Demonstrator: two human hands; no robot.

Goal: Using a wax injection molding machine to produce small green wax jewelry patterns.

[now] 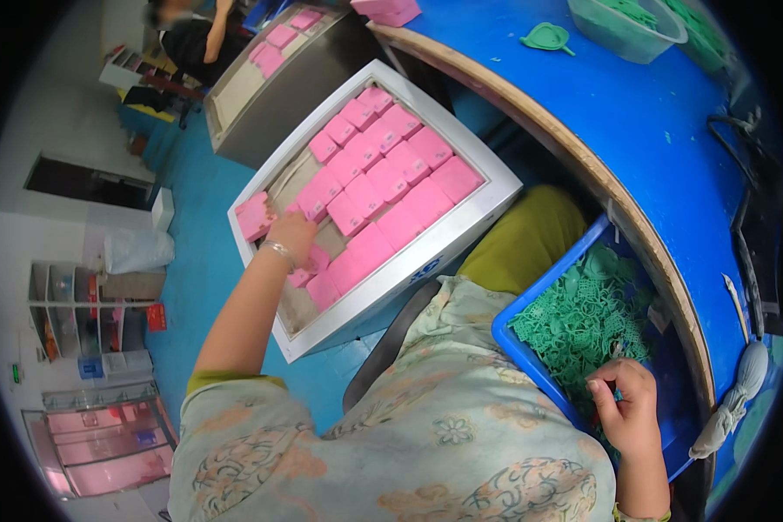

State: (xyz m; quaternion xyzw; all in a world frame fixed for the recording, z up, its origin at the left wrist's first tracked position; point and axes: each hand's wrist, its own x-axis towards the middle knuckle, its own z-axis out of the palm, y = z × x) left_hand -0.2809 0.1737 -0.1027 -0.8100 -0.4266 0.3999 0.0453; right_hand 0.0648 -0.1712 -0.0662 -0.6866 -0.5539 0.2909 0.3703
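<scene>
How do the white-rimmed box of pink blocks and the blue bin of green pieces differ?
The white-rimmed box holds pink blocks, mostly in rows; the blue bin holds thin green pieces, heaped loosely. The left hand is over the box, the right hand over the bin. Both are open on top.

Wearer's two hands [292, 237] [631, 407] — two boxes [499, 181] [274, 109] bearing pink blocks [388, 181]

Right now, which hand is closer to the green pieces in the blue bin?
Right. The right hand is at the bin, beside the green pieces; the left hand is farther off, among pink blocks.
</scene>
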